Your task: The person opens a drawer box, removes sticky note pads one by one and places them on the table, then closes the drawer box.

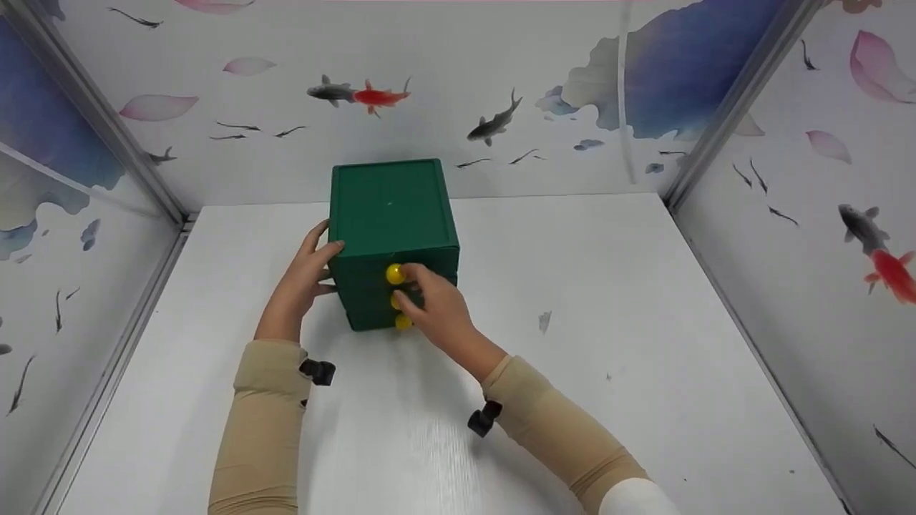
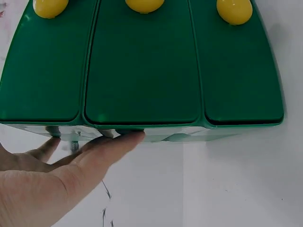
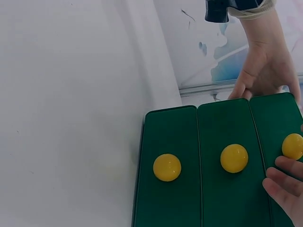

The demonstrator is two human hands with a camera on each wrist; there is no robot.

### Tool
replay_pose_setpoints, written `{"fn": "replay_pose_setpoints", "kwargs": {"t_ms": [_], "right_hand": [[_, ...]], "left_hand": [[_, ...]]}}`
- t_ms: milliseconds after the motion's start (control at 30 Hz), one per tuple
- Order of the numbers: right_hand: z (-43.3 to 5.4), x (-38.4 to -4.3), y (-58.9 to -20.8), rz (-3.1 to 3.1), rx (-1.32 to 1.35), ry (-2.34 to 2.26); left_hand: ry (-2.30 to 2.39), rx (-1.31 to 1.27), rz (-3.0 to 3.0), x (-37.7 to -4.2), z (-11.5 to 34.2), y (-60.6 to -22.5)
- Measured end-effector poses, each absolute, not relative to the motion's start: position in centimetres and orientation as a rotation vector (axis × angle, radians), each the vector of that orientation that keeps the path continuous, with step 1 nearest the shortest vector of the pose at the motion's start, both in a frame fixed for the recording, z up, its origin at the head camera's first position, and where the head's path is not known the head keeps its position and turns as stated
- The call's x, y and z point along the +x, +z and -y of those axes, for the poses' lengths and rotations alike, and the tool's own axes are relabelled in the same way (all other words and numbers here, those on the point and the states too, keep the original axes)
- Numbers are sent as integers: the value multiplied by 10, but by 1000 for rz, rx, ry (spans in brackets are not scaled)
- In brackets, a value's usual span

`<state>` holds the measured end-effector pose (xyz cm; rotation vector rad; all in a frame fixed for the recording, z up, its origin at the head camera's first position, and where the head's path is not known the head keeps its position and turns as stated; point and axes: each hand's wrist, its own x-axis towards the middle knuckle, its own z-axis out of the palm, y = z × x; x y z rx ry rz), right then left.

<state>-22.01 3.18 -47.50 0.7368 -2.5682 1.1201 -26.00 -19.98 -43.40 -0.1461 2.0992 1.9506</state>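
A green three-drawer box (image 1: 390, 207) stands on the white table, each drawer front bearing a round yellow knob. My left hand (image 1: 295, 282) rests against the box's left side with fingers spread, the thumb at the top front edge. In the left wrist view, that hand (image 2: 71, 172) lies along the side below the drawer fronts. At the front, my right hand (image 1: 442, 311) has its fingertips right at the top knob (image 1: 395, 274), with the thumb lower, in front of the middle knob. Its fingers (image 3: 286, 179) show beside the top knob (image 3: 292, 146) in the right wrist view.
The white table (image 1: 608, 322) spreads around the box. Behind it rises a back wall (image 1: 429, 43) printed with fish and petals, and side walls (image 1: 801, 179) stand left and right. Each forearm carries a small black wrist camera (image 1: 485, 418).
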Motion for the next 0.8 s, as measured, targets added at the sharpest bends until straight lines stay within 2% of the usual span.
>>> {"fn": "replay_pose_setpoints", "kwargs": {"t_ms": [433,800], "right_hand": [[-18,-229,-456,2765,698,989],[-19,-236,-450,2708,853,805]], "left_hand": [[1948,-248,-1966,-276,207,-431],[1840,-256,-2002,-288,205,-427]]}}
